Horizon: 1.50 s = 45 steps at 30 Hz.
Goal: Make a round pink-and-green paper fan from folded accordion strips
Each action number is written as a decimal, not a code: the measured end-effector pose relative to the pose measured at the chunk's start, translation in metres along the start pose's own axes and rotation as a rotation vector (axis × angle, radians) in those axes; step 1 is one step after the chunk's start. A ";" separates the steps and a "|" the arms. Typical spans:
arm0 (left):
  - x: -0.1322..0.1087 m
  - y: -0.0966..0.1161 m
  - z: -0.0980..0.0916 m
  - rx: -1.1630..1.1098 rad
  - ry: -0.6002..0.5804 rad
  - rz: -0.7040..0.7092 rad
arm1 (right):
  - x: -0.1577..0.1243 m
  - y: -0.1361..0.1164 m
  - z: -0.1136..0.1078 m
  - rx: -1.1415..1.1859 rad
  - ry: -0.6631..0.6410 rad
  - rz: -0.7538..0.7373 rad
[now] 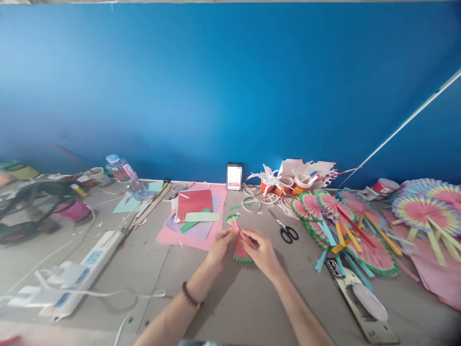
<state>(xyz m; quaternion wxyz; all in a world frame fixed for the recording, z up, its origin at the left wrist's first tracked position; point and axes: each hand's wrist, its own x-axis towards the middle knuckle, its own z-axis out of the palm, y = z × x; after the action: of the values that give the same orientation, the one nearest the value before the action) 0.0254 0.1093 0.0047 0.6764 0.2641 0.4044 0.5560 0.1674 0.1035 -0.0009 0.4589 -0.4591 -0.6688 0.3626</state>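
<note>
Between my hands is a pleated paper fan (244,253), pink with green edges, gathered at its middle so both ends flare out. My left hand (224,244) pinches it at the gathered middle. With bent fingers, my right hand (262,250) grips the pleats from the other side. Just beyond the hands lie pink and lilac sheets (167,235), a red paper pack (194,203) and green paper strips (202,217). Black-handled scissors (286,231) rest to the right of my right hand, apart from it.
Finished paper fans (370,240) are heaped at the right, near a phone (367,307). A small screen (234,177) leans on the blue wall. Paper cups (284,185) and a tape roll (251,204) stand behind. At left are a power strip (86,274) and a tilted bottle (131,178).
</note>
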 end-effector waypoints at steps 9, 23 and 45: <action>-0.004 0.005 0.004 0.023 -0.022 -0.039 | 0.000 -0.008 -0.003 -0.073 -0.033 0.116; 0.007 -0.002 -0.008 -0.035 0.067 -0.023 | 0.000 -0.007 -0.002 -0.040 -0.121 -0.008; 0.008 -0.001 -0.009 0.140 0.037 0.020 | -0.002 -0.012 -0.006 -0.032 -0.138 0.182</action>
<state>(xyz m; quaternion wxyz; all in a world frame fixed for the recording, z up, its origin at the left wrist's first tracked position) 0.0191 0.1159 -0.0033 0.6430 0.3046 0.4520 0.5380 0.1702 0.0983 0.0114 0.3694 -0.4990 -0.6602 0.4226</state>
